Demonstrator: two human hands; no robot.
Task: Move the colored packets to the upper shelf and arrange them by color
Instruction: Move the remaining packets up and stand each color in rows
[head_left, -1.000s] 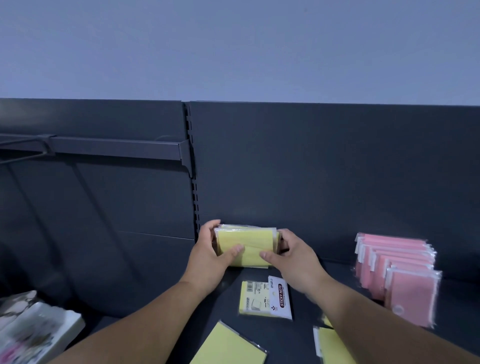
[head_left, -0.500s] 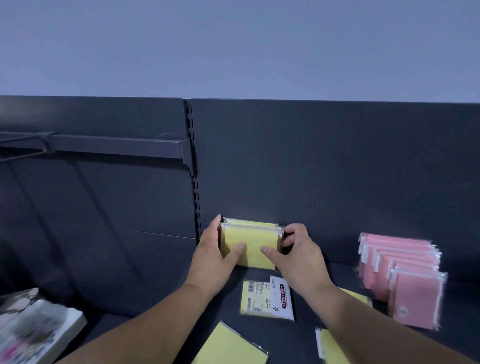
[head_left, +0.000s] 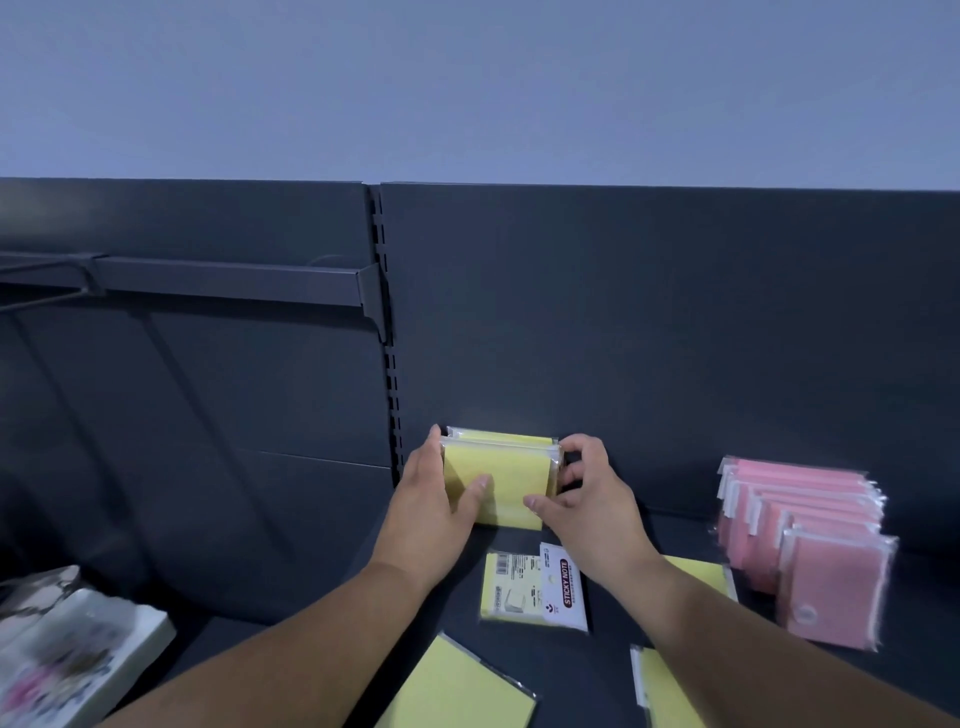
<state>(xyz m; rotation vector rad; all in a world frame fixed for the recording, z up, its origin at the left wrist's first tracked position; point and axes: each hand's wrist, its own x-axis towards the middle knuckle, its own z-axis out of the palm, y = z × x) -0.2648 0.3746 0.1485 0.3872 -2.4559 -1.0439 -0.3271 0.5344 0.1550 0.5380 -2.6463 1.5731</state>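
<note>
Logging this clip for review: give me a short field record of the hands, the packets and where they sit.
left hand: holds left side of yellow stack
right hand: holds its right side
yellow stack: upright against back panel
pink packets: standing row, far right
loose yellow packets: flat on shelf, four visible
sorting: yellow unfinished

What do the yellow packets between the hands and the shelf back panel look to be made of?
Yellow packets: paper pads in clear glossy plastic sleeves, judging by the shiny, crinkled transparent edges along the top. Back panel: probably painted metal, matte dark grey, with a slotted upright beside it; the material itself is not certain.
</note>
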